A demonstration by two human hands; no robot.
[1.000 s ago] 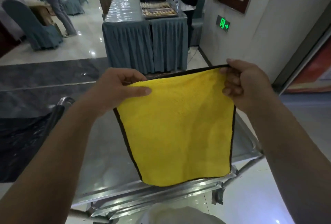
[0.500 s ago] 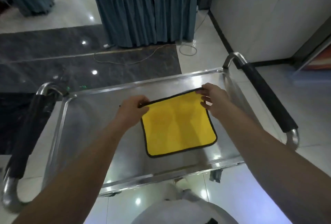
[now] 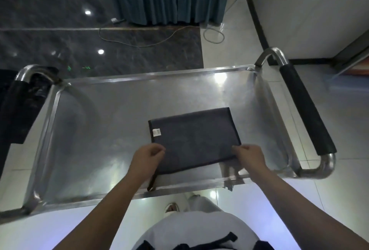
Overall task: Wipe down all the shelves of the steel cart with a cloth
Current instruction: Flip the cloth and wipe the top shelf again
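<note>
Cloth [image 3: 194, 140], grey side up, lies folded on the steel cart's top shelf [image 3: 99, 130], right of centre. Left hand [image 3: 148, 157] and right hand [image 3: 248, 155] seemingly pinch its near corners.

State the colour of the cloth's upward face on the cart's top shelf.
Dark grey, with a small white tag near one corner of the cloth; head view.

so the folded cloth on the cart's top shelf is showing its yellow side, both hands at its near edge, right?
Not quite: the head view shows the folded cloth dark grey side up, not yellow. It does lie on the cart's top shelf, with the left hand and right hand at its near edge.
</note>
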